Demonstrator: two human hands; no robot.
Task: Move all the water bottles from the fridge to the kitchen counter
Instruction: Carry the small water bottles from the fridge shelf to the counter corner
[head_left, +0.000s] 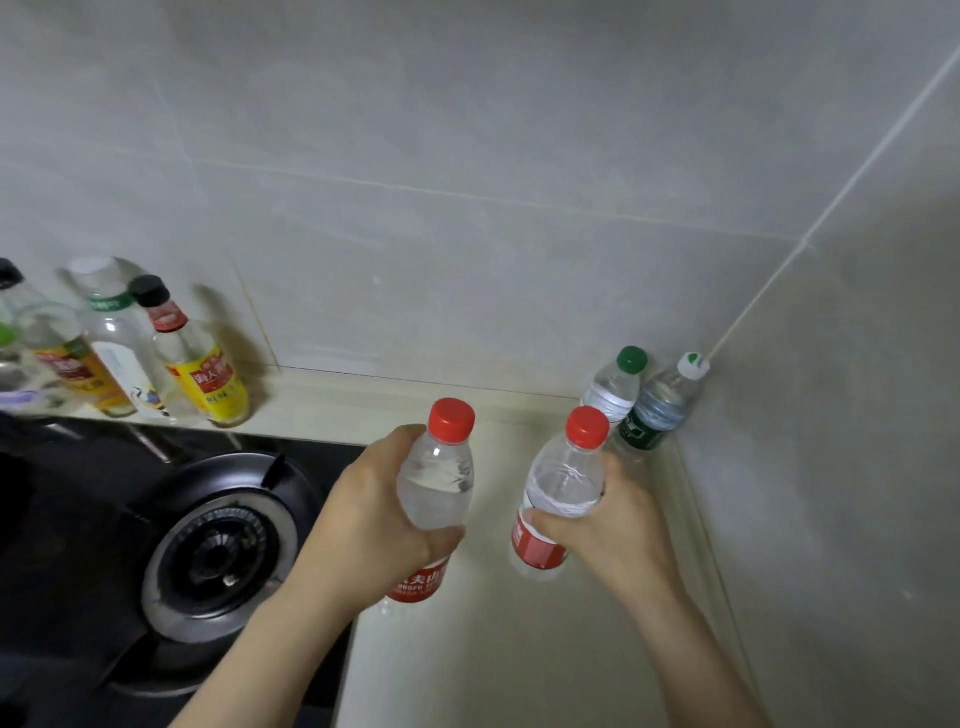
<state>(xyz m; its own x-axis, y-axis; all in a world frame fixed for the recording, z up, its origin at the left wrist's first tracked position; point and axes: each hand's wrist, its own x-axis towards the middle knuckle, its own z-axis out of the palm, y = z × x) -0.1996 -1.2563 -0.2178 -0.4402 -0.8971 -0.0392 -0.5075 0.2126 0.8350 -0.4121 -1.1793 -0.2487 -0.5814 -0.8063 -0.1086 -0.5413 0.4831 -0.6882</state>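
Pale grey wall tiles (467, 156) with thin grout lines meet in a corner at the right, above a smooth cream bench (493, 649) with a raised lip along the wall. Four clear plastic water bottles are in view. Two stand in the corner, just beside each other: a green-capped bottle (615, 384) with a pale label and a white-capped bottle (660, 410) with a dark green label, close against the side wall. The other two are ribbed, red-capped and red-labelled. The left hand (363, 525) has its fingers clamped around the middle of the left red-capped bottle (436, 483), whose base sits at the bench edge by the stove. The right hand (608, 525) has its fingers wrapped tight on the right red-capped bottle (563, 478), which tilts slightly toward the corner pair; its base is at the bench surface, though whether it touches cannot be told. To the left lies a glossy black gas stove (78, 519) with a round metal burner (218, 556) and dark pan supports. Behind it, along the wall, stand four glass condiment bottles (202, 364), some with yellow and red labels, blurred at the frame edge.
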